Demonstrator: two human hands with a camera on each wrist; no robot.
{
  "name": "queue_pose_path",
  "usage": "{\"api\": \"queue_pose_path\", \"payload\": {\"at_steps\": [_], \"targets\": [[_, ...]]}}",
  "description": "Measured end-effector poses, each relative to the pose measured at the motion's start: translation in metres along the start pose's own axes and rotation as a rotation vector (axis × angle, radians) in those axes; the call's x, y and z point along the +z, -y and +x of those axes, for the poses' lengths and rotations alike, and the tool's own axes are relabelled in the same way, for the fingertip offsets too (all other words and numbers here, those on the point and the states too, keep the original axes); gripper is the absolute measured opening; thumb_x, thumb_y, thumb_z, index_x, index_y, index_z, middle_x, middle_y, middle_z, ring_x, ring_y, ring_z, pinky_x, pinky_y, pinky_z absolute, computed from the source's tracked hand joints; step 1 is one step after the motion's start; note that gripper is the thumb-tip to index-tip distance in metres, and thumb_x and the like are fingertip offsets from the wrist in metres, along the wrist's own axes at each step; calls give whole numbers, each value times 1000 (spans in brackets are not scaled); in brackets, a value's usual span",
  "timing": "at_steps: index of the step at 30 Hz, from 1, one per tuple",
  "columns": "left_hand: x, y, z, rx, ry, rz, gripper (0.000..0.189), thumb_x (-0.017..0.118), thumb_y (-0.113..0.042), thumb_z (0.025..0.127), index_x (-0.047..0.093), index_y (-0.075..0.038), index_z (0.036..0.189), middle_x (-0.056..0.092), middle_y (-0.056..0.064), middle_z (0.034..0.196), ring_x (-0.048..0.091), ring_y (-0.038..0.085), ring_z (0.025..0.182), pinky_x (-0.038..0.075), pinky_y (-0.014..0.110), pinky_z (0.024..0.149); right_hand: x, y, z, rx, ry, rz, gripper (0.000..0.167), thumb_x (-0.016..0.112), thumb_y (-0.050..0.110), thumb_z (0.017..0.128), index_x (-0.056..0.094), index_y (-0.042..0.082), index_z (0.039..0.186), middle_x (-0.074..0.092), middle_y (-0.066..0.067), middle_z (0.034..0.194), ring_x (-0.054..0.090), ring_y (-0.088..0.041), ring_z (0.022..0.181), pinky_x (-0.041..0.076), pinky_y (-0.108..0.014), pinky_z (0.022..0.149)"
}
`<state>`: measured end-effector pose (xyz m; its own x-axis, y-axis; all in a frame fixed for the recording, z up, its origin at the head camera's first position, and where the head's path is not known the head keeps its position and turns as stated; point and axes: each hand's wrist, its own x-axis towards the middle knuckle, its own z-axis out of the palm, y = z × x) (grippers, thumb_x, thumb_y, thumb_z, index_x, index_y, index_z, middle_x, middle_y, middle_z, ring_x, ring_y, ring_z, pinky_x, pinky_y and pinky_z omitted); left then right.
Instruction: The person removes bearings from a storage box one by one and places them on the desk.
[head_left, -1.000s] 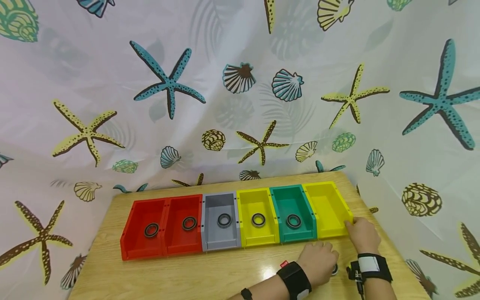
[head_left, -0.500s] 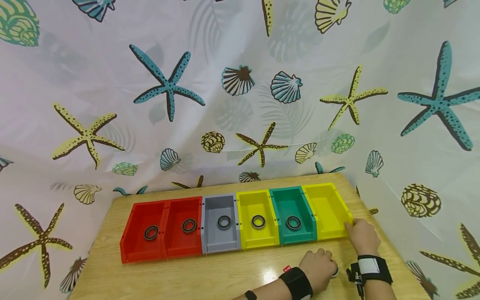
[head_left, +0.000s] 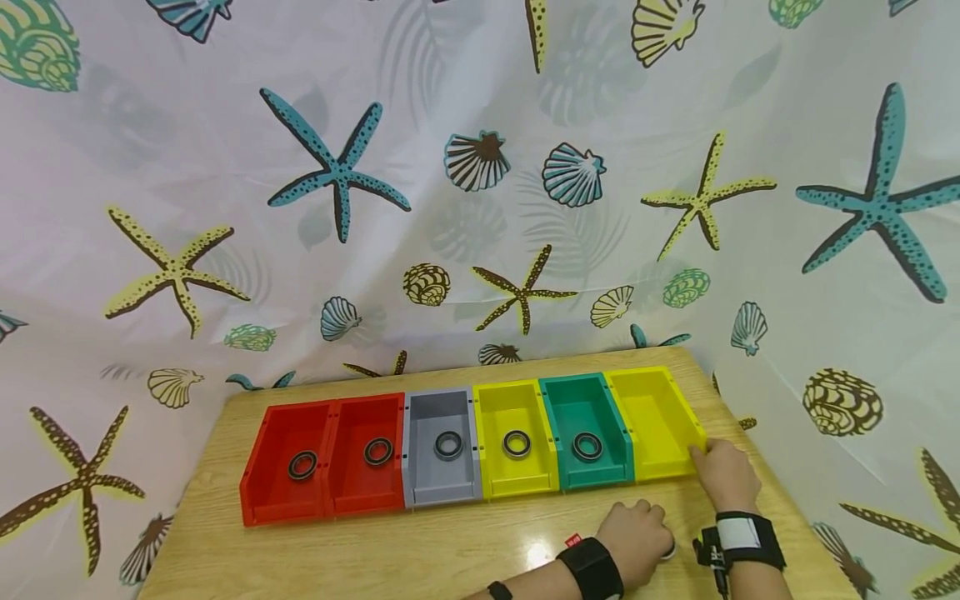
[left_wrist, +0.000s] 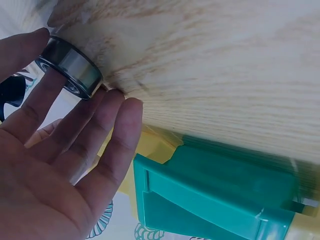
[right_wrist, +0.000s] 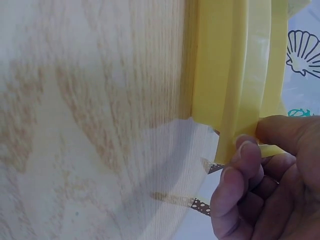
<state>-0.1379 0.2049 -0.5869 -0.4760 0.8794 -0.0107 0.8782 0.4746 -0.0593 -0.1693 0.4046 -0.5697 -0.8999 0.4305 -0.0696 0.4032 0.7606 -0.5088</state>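
Observation:
A ball bearing (left_wrist: 75, 65) with a shiny metal outer ring is pinched by my left hand (head_left: 636, 542), low over the tabletop. In the left wrist view the thumb lies against its rim and the index finger reaches into its bore, while the other fingers extend loosely. My right hand (head_left: 726, 475) grips the front right corner of the yellow bin (head_left: 656, 408) at the row's right end, thumb on one side and fingertips on the other. No bearing shows inside that bin. The green bin (left_wrist: 215, 195) appears below the left hand in its wrist view.
Left of the held bin run a green bin (head_left: 573, 396), another yellow bin (head_left: 506, 400), a grey bin (head_left: 431, 404) and two red bins (head_left: 300, 417), each with one bearing inside. A patterned sheet (head_left: 465, 233) rises behind the wooden table (head_left: 360, 558).
The left hand has shifted slightly toward the front of the table, its fingers settling on the bearing. The right hand stays at the yellow bin's corner.

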Motion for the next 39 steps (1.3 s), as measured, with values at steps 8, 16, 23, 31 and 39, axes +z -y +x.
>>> {"api": "queue_pose_path", "payload": {"at_steps": [8,16,23,31,39], "targets": [[-3,0,-1,13,15,9,6,77,-34,91,75,-38,95,62,-13,93,53,3,72,46,21,55,1,0,0,12,6,10,35,54,25,104,50,8,74,41,-5,64,44,-22,58,32,-34,53],[-9,4,-2,28,49,14,7,78,-37,88,73,-36,93,61,-13,91,50,2,62,43,21,51,0,0,2,28,9,12,32,54,26,105,55,3,82,43,-6,66,46,-23,60,33,-35,55],[-5,5,-3,19,58,7,14,79,-42,85,68,-34,81,56,-13,86,43,1,57,36,21,47,0,1,1,32,7,14,32,54,26,104,55,3,81,42,-7,66,46,-23,61,32,-35,55],[-5,10,-1,19,60,-50,22,80,-40,84,63,-32,72,51,-13,80,42,2,55,33,21,45,1,0,1,40,10,12,33,54,26,105,56,2,84,43,-7,66,46,-23,61,33,-35,55],[-10,14,-3,5,30,-39,33,81,-46,82,58,-30,65,48,-13,74,40,2,55,32,20,46,2,-1,1,36,19,25,33,53,27,105,56,2,84,42,-5,65,44,-21,58,33,-34,54]]}}
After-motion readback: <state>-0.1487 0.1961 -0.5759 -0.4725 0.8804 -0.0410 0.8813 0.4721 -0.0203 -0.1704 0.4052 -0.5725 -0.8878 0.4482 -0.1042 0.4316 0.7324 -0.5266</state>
